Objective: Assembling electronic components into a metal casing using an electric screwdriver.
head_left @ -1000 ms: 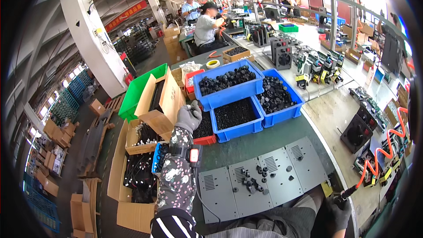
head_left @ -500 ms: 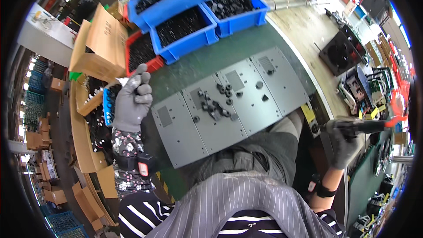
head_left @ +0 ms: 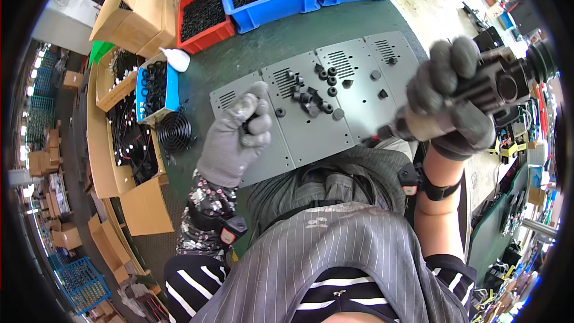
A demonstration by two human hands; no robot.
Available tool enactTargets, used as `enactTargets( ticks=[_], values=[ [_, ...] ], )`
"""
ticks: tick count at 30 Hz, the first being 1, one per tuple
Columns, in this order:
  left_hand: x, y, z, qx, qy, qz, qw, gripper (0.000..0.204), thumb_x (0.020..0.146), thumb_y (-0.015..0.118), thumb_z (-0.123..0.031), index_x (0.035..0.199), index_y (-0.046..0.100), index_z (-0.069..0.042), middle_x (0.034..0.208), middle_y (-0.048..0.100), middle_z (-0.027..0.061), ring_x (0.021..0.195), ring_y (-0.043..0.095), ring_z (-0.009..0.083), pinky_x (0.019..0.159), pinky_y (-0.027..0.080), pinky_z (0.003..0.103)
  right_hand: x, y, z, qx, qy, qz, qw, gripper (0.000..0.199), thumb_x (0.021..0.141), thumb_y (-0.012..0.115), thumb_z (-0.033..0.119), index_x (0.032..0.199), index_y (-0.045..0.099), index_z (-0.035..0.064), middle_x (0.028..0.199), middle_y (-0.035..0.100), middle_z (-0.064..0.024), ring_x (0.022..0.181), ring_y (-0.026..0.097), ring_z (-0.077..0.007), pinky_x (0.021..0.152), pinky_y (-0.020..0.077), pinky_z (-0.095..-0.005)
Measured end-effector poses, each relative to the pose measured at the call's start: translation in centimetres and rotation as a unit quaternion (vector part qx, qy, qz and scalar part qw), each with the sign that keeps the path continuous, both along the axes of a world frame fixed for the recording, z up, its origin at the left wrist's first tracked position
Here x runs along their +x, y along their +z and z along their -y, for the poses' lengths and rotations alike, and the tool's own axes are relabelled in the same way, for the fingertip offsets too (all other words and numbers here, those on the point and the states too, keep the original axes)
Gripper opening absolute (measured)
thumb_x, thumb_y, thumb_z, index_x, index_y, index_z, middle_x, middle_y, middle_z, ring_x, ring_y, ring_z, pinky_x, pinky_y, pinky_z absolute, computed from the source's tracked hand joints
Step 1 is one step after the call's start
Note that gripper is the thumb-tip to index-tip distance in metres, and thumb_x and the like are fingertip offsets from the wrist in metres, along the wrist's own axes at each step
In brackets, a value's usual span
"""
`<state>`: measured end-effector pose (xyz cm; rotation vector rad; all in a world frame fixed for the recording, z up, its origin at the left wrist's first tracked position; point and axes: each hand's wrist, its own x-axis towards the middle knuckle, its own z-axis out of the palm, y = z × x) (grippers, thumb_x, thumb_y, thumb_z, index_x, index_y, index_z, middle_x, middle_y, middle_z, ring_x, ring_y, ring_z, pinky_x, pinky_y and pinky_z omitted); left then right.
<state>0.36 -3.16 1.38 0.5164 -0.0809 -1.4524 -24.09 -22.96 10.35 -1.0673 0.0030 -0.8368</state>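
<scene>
Several grey metal panels [head_left: 311, 143] with slots and holes lie side by side on the green table. Small black round and angular plastic parts [head_left: 312, 104] are scattered in a loose group over them. My gloved left hand [head_left: 236, 134] is above the left-hand panels, its fingers curled closed; a dark spot shows between them, too small to name. At the right, my gloved right hand [head_left: 448, 93] is wrapped round a black power tool [head_left: 499, 84] with a ribbed body. A blurred slim part with a reddish end reaches from beneath that hand toward the panels' right edge.
Blue bins [head_left: 275, 9] and a red bin [head_left: 206, 27] of small black parts stand at the back. On the left are a blue box of black rings [head_left: 156, 93], a white bottle [head_left: 177, 58], a black fan grille [head_left: 174, 131] and an open carton [head_left: 152, 203].
My left hand has moved right, from beside the blue box to over the panels. My right hand has brought the power tool up and inward from the right. The whole view has shifted.
</scene>
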Motion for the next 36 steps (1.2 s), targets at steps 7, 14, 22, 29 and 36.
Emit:
enactTargets(
  ticks=[7,14,22,29,36],
  values=[
    [-2.8,-2.1,-0.6,-0.028,-0.056,-0.125,0.99,0.031,0.101,0.058,-0.016,0.13,0.056,-0.004,0.102,0.065,0.0065,0.062,0.039,0.0046,0.048,0.039,0.017,7.3,0.7,-2.6,-0.081,0.035,0.09,0.992,0.045,0.076,0.065,0.016,0.116,0.043,0.0139,0.095,0.042,-0.0017,0.076,0.048,-0.0131,0.069,0.039,-0.0317],
    [-3.0,-1.8,-1.3,-0.012,-0.061,-0.063,0.996,0.032,0.102,0.058,-0.019,0.131,0.056,-0.005,0.099,0.064,0.0018,0.059,0.04,0.0016,0.049,0.036,0.016,8.7,0.0,-5.1,-0.067,0.015,0.041,0.997,0.043,0.077,0.065,0.007,0.114,0.045,0.0155,0.094,0.044,-0.0024,0.075,0.049,-0.0145,0.067,0.0428,-0.0324],
    [-2.7,-2.3,-1.2,-0.056,-0.102,-0.057,0.992,0.034,0.1,0.06,-0.018,0.131,0.057,-0.007,0.096,0.063,-0.0001,0.057,0.038,0.0015,0.049,0.035,0.016,8.3,-0.2,-5.1,-0.07,0.034,0.071,0.994,0.041,0.073,0.067,0.012,0.103,0.041,0.019,0.09,0.042,-0.0003,0.069,0.05,-0.0117,0.06,0.0411,-0.029],
    [-3.3,-1.7,-0.5,-0.02,-0.09,-0.057,0.994,0.031,0.103,0.054,-0.019,0.13,0.058,-0.003,0.094,0.062,0.0003,0.056,0.038,0.002,0.048,0.035,0.017,7.1,0.2,-5.1,-0.078,0.001,0.083,0.993,0.041,0.071,0.066,0.012,0.103,0.042,0.0211,0.089,0.043,0.0014,0.07,0.051,-0.0112,0.06,0.042,-0.0281],
    [-3.5,-2.4,-0.1,-0.072,-0.124,-0.086,0.986,0.033,0.1,0.055,-0.013,0.132,0.057,-0.004,0.098,0.064,0.0023,0.058,0.039,0.0032,0.05,0.038,0.017,6.6,-0.8,-4.8,-0.067,0.002,0.108,0.992,0.04,0.072,0.067,0.011,0.102,0.042,0.021,0.087,0.043,0.0015,0.066,0.051,-0.0105,0.056,0.0424,-0.027]
  ],
)
